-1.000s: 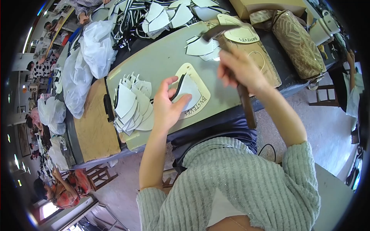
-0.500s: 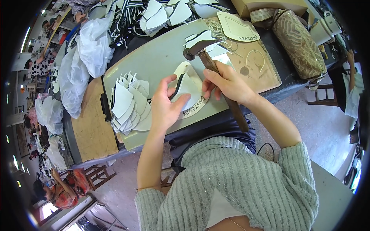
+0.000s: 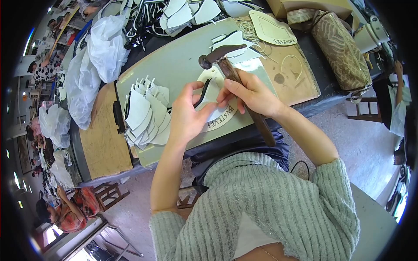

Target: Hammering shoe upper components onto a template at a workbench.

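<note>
My left hand [image 3: 187,111] curls around a white curved panel with black edging [image 3: 212,92], its fingers at the black edge and its thumb on the near side. This panel lies over a cream template board [image 3: 224,115] with dark lettering along its rim. In my right hand [image 3: 257,95] is a hammer [image 3: 264,130], gripped by its wooden handle; the dark head points away from me above the board. My right thumb and forefinger come together beside the panel; whether they pinch it I cannot tell. Left of my hands, several similar white panels [image 3: 146,115] lie overlapped.
Under the work is a grey-green board [image 3: 174,65]. Beyond the hammer lie more white panels [image 3: 237,43], cord [image 3: 246,29] and another cream template [image 3: 272,28]. A patterned pouch [image 3: 342,50] stands at right, plastic bags [image 3: 104,48] at left. Other people work further left.
My right hand and the hammer have shifted left, so the fingertips are closer to the left thumb and the panel. The hammer head has swung left with them.
</note>
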Motion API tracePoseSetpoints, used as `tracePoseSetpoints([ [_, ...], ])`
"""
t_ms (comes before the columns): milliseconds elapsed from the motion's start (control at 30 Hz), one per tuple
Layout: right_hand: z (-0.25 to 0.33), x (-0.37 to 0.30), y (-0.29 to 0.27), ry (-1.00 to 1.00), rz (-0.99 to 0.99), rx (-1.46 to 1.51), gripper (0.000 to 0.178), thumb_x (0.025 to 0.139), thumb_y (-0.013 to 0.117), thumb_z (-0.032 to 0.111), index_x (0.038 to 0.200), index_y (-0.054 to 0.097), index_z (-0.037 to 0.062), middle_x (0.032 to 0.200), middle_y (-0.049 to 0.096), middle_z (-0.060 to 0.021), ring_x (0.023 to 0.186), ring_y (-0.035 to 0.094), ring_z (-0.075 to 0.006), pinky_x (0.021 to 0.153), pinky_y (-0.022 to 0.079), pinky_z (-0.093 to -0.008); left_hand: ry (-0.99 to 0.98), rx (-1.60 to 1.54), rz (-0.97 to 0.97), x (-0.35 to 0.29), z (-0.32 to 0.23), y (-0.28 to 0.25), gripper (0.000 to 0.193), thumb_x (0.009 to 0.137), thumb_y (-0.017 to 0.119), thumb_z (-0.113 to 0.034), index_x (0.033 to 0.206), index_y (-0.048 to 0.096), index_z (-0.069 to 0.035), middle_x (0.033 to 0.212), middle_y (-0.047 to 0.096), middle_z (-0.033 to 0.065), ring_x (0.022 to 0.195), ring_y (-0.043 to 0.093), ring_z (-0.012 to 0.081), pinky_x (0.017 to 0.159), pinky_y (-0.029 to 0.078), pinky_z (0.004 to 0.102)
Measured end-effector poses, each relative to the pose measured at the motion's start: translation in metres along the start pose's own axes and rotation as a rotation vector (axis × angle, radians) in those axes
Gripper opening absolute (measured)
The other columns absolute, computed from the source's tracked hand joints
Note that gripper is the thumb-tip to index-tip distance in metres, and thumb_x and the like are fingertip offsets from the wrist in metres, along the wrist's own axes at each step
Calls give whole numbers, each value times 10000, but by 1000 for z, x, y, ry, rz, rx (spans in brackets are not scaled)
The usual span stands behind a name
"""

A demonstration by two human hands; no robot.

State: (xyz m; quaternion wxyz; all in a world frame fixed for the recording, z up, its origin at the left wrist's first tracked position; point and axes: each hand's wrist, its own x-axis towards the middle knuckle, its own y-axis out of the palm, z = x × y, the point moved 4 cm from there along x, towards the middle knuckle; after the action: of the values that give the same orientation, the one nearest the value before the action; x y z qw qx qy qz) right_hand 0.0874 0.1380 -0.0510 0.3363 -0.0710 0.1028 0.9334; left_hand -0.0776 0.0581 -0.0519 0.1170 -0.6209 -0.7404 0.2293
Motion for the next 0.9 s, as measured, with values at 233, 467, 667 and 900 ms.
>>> tracePoseSetpoints([
  [233,3,-2,7,30,53,-263,212,1037,451,201,1105,476,1,934,676,-84,862,680,-114,542,506,-222,184,560,-153,-18,-28,6,583,784,743,-182,1266,454,-29,738,662,182,670,667,363,611,526,433],
  [467,1,-2,6,47,41,-130,218,1034,456,197,1095,465,-12,941,673,-87,869,686,-136,547,513,-234,-86,-69,-136,-22,4,-24,532,760,741,-37,1219,481,33,752,683,87,631,623,113,603,504,256],
  [667,3,-2,8,48,42,-144,214,1034,454,192,1081,458,-17,950,674,-89,878,686,-142,555,518,-234,-135,12,-94,-20,1,-27,471,764,710,-32,1179,496,31,738,680,82,614,622,119,601,499,262],
  [900,6,-4,11,16,30,-246,200,1030,463,195,1049,478,-4,935,680,-74,828,660,-118,574,523,-233,5,344,15,-18,-14,-22,314,758,690,-34,1042,559,-7,773,662,133,706,663,285,658,519,379],
])
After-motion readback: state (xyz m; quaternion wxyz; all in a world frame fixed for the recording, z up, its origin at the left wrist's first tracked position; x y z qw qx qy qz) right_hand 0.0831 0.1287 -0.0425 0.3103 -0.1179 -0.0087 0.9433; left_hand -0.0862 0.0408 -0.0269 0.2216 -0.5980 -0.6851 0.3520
